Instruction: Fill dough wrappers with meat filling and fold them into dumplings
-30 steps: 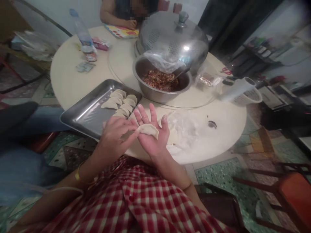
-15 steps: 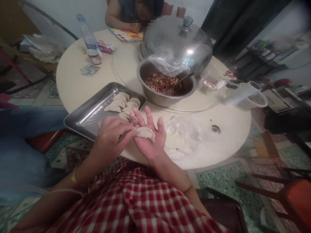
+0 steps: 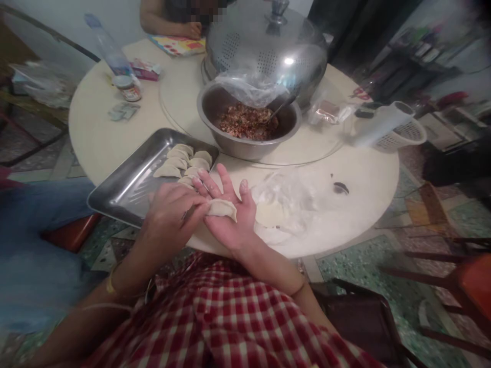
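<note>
A folded dumpling (image 3: pixel 222 208) lies across the palm of my right hand (image 3: pixel 240 217), which faces up with its fingers spread and floury. My left hand (image 3: pixel 172 207) is closed, its thumb and fingertips pinching the dumpling's left end. Behind my hands, a metal tray (image 3: pixel 126 176) holds several finished dumplings (image 3: pixel 178 161) at its right end. A round dough wrapper (image 3: pixel 271 212) rests on clear plastic (image 3: pixel 303 194) to the right of my right hand. Beyond the hands sits a steel bowl (image 3: pixel 249 148) of chopped filling (image 3: pixel 245 122), with a spoon in it.
A large domed steel lid (image 3: pixel 268 46) stands behind the bowl. A bottle (image 3: pixel 111 53), a jar (image 3: pixel 127 88) and a pink box (image 3: pixel 146 70) are at the back left. At right is a white basket (image 3: pixel 401 135). Across the table, a person's hand (image 3: pixel 194 30) touches a colourful booklet (image 3: pixel 176 45).
The view has shifted, so the table's things sit higher and mostly further left. Both hands stay together at the dumpling, the left still pinching its end.
</note>
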Tool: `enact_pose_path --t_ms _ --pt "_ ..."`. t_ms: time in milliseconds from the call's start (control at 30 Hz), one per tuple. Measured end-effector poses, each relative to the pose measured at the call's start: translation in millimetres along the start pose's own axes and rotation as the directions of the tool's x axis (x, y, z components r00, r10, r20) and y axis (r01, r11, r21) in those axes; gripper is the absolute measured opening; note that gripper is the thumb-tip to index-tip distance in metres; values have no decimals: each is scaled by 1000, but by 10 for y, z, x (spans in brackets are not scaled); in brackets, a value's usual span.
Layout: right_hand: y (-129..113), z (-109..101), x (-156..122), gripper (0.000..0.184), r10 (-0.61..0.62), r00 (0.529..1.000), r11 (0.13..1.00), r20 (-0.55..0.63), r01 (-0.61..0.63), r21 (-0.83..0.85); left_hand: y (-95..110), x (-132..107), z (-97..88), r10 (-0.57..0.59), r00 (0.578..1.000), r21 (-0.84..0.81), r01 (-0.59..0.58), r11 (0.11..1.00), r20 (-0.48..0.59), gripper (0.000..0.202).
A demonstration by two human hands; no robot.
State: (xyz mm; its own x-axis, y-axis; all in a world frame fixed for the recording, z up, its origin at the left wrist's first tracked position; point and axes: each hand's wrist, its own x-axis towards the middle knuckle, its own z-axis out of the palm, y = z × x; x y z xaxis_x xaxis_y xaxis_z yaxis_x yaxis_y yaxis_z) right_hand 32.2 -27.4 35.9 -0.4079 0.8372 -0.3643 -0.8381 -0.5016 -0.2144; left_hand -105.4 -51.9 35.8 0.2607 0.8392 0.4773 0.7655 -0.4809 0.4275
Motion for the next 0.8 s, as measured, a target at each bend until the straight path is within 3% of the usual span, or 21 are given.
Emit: enact_pose_path --t_ms 200,400,800 --pt "-39 -6 -5 48 11 1000 1000 11 -11 0 11 60 -34 28 1000 25 -28 999 -7 11" --pt "-70 12 8 50 23 1000 999 -12 -22 35 45 221 -11 188 980 47 -191 980 63 20" --pt "-97 -1 -11 51 20 1000 1000 -24 -20 -10 107 300 33 202 973 74 -211 975 113 14"
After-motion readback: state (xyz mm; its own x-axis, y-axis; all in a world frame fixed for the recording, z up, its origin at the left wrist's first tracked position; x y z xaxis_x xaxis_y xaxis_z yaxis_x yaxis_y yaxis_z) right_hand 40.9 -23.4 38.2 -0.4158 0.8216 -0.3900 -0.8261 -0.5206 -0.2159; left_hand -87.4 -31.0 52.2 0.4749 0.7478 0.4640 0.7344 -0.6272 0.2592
